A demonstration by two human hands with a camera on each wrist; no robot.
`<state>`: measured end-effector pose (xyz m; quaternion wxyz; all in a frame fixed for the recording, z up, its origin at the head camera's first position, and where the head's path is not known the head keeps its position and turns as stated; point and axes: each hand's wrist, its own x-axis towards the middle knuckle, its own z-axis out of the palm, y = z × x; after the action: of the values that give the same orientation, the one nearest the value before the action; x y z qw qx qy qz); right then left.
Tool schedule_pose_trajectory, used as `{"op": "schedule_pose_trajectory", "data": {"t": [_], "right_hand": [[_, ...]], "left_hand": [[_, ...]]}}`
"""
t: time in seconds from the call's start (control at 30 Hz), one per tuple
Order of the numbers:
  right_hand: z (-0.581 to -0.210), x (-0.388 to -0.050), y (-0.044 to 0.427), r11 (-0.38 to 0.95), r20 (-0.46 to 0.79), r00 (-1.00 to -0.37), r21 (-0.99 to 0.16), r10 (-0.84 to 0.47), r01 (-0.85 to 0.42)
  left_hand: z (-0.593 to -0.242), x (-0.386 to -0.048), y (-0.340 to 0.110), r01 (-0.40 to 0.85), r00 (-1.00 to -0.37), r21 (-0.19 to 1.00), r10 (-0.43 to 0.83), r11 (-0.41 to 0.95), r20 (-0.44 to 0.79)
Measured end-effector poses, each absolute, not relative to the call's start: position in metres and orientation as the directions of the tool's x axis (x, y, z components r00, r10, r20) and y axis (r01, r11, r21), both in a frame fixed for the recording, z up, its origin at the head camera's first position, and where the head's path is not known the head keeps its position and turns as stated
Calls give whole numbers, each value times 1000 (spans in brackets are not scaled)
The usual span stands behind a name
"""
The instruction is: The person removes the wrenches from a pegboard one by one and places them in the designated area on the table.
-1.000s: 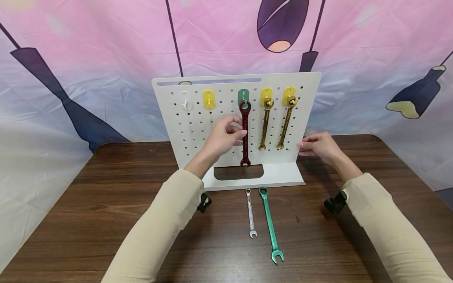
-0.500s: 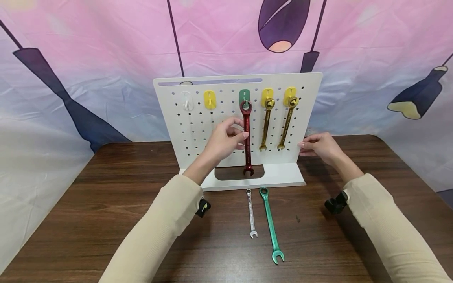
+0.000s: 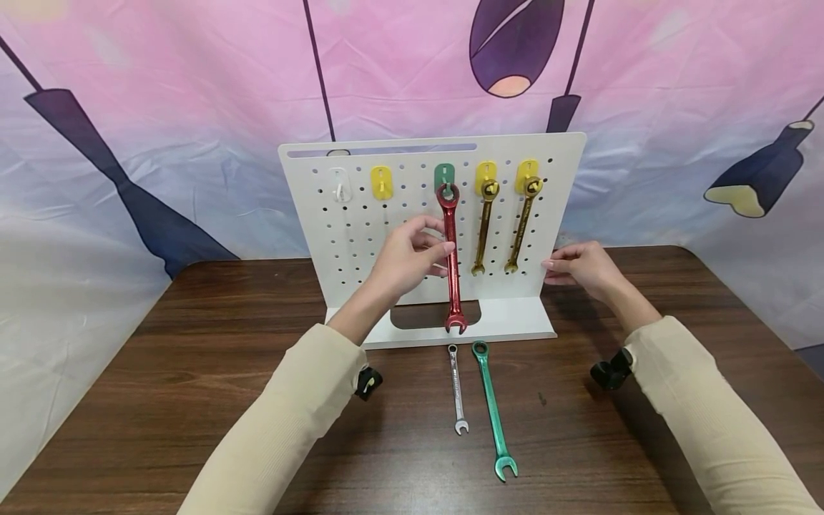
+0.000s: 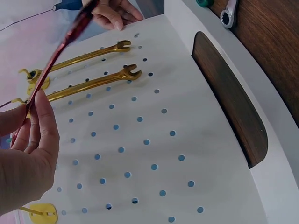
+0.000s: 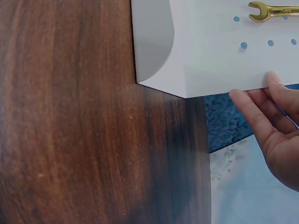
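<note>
My left hand (image 3: 412,254) pinches the shaft of a red combination wrench (image 3: 453,268) between thumb and fingers. The wrench's ring end is at the green hook (image 3: 444,174), and its lower jaw end tilts out from the white pegboard (image 3: 360,236). Whether the ring sits fully on the hook, I cannot tell. In the left wrist view the red wrench (image 4: 56,53) slants across the hand, its jaw end blurred. My right hand (image 3: 582,266) grips the pegboard's right edge; the right wrist view has its thumb (image 5: 274,80) at the front face and fingers beside or behind the edge.
Two gold wrenches (image 3: 484,229) hang from yellow hooks at the right. A yellow hook (image 3: 381,182) and a white hook (image 3: 340,184) at the left bear nothing. A small silver wrench (image 3: 457,390) and a green wrench (image 3: 494,411) lie on the brown table (image 3: 193,372).
The red wrench's lower end has swung forward, away from the pegboard, while its ring end stays at the green hook. My right hand has kept its place on the edge.
</note>
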<state>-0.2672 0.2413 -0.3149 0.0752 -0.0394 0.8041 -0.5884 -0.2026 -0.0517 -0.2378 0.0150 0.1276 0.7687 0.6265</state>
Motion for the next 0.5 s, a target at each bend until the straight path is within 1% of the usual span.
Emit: {"op": "schedule_pose_trajectory", "data": {"t": [0.27, 0.5], "right_hand": [[-314, -266, 240, 310, -72, -985, -951, -157, 21], [-315, -266, 241, 300, -65, -986, -954, -154, 16]], "left_hand": [[-235, -198, -50, 203, -961, 967, 219, 155, 167], [-233, -197, -50, 197, -963, 969, 216, 148, 162]]}}
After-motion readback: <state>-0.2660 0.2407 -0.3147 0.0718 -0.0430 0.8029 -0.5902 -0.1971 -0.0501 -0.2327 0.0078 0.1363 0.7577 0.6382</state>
